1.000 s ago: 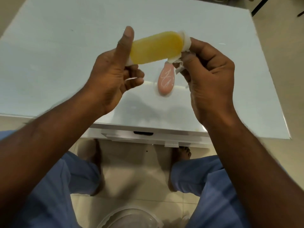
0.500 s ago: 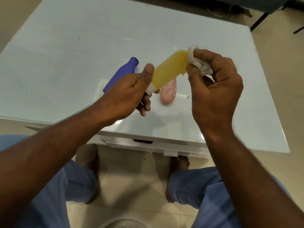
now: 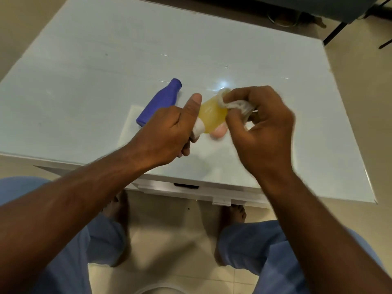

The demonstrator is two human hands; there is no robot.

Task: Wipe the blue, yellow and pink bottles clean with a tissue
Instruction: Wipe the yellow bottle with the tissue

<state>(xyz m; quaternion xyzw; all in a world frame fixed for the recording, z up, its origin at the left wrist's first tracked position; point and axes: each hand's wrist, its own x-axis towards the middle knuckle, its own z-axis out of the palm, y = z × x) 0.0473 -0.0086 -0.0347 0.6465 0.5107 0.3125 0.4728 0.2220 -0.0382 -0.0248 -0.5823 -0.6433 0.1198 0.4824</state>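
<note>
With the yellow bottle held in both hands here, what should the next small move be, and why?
Probably draw the tissue down the yellow bottle toward its white cap. The right hand pinches the tissue at the bottle's far end, the left hand grips the cap end, and the body between them is bare.

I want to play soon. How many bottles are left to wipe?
Nothing looks surely done. The left hand holds the yellow bottle while the right hand rubs it with the tissue. The blue bottle and pink bottle lie on the table; whether either is already clean can't be told.
</note>
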